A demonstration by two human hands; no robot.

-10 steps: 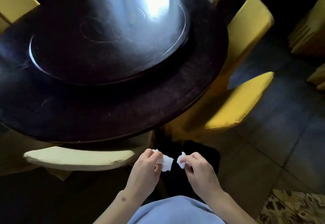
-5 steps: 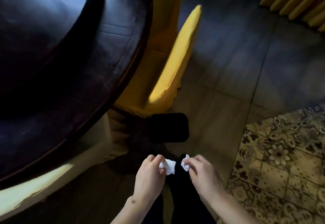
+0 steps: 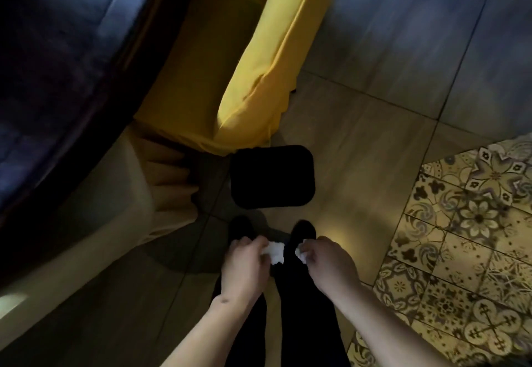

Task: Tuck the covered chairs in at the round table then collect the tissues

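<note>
My left hand (image 3: 244, 266) pinches a crumpled white tissue (image 3: 275, 253) low in the middle of the view. My right hand (image 3: 328, 266) holds a smaller white tissue piece (image 3: 300, 254) just beside it; the two hands are close but apart. Both hover over my dark shoes and legs. The dark round table (image 3: 63, 64) fills the upper left. A yellow-covered chair (image 3: 259, 64) stands pushed against the table edge at the top centre. A pale cream-covered chair (image 3: 95, 217) sits under the table at the left.
A black rounded-square bin (image 3: 272, 176) stands on the floor straight ahead of my feet, between the two chairs. Grey-brown floor tiles (image 3: 388, 79) spread to the right, and patterned decorative tiles (image 3: 460, 237) cover the lower right.
The view has swung down and to the right, away from the tabletop toward the floor and the black bin. Both hands keep hold of their tissues in front of me.
</note>
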